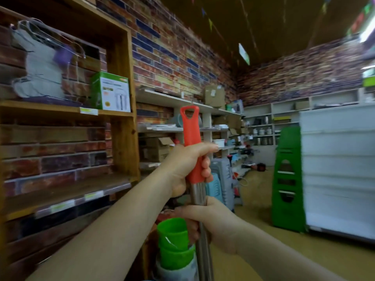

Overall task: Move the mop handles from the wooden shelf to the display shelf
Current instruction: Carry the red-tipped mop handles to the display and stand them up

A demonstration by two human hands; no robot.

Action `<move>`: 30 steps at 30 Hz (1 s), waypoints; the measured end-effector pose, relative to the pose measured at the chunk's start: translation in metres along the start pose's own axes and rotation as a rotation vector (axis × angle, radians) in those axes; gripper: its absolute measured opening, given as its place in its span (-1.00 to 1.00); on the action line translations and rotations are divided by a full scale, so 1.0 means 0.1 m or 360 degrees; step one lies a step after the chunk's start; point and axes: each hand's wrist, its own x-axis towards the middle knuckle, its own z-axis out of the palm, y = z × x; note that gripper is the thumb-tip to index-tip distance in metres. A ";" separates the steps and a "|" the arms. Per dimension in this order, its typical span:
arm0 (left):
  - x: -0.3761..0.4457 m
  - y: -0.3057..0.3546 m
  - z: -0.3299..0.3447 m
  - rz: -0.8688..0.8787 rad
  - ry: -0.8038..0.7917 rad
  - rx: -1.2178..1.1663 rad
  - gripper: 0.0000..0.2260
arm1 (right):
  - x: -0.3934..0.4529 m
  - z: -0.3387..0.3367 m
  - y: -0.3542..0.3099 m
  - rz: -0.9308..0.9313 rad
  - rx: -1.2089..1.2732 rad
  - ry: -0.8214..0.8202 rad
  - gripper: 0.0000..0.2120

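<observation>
Both my bare arms reach forward, hands stacked on the mop handle (pixel 194 159) held upright. My left hand (pixel 187 165) grips its red top section, thumb laid across the front, fingers wrapped round the far side. My right hand (pixel 211 222) grips the metal shaft just below the red section, knuckles facing me, forearm angling in from the lower right.

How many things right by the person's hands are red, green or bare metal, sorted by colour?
Red: 1, the red plastic grip with a hanging hole, held by the left hand.
Green: 2, the stacked green plastic cups.
Bare metal: 1, the silver metal mop pole under the grip, held by the right hand; it may be more than one pole.
Total: 4.
</observation>
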 end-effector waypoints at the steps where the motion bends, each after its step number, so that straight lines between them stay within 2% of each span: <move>1: 0.04 -0.04 0.02 -0.0026 -0.0062 0.0008 -0.84 | -0.02 -0.03 0.03 0.0013 -0.0005 0.0102 -0.66; 3: 0.10 -0.10 0.08 -0.0064 -0.0201 0.0015 -0.87 | -0.07 -0.09 0.08 0.0030 0.0007 0.0303 -0.66; 8: 0.18 -0.19 0.31 -0.0138 -0.0546 -0.0044 -0.81 | -0.30 -0.21 0.11 0.0135 -0.0020 0.0689 -0.70; 16: 0.10 -0.22 0.86 -0.0153 -0.0987 -0.0174 -0.81 | -0.86 -0.32 0.07 0.0129 -0.0142 0.1160 -0.70; 23: -0.05 -0.18 1.41 -0.0155 -0.1253 -0.0228 -0.82 | -1.37 -0.42 -0.01 0.0142 -0.0180 0.1467 -0.68; 30: -0.17 -0.04 2.05 -0.0054 -0.1394 -0.0256 -0.84 | -1.93 -0.74 -0.20 0.0128 -0.0167 0.1571 -0.68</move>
